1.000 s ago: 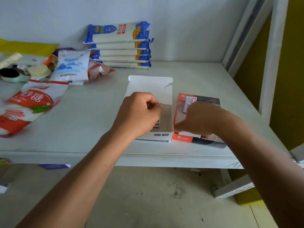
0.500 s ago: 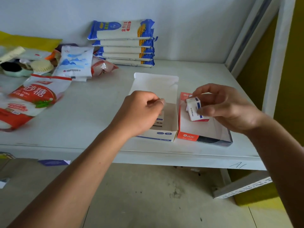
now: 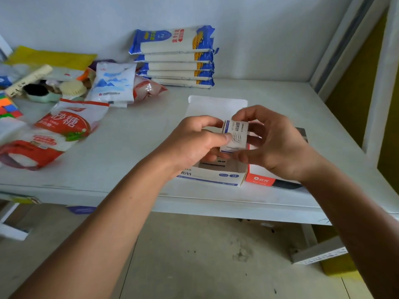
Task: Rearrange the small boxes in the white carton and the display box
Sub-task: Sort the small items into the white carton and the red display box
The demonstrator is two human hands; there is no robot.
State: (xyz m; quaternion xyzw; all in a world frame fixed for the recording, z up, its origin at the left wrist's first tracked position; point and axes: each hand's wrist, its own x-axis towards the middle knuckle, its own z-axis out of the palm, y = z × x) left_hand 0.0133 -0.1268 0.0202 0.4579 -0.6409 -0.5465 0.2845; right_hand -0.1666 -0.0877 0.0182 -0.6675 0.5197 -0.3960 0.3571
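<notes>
You hold one small box [image 3: 235, 135] up in the air with both hands, right above the white carton [image 3: 212, 179]. Your left hand [image 3: 194, 141] pinches its left side, with the thumb on the front face. Your right hand [image 3: 274, 143] curls around its right side, fingers on top and thumb below. Both hands are closed on the box.

The box looks very light and made of thin card. It should feel stiff but easy to squash, so hold it gently by its flat sides, not its ends. The card looks smooth, so keep your fingers snug.

The white carton sits near the front edge of the table [image 3: 129, 152], with its lid flap open toward the back. At least one more small box lies inside it. The display box [image 3: 262, 180], red at the front, sits touching the carton's right side, also near the front edge.

Half a second ago only your right hand held the small box, over the display box, and your left hand was closed above the carton. Now the box is over the carton and your left hand has joined the hold.
</notes>
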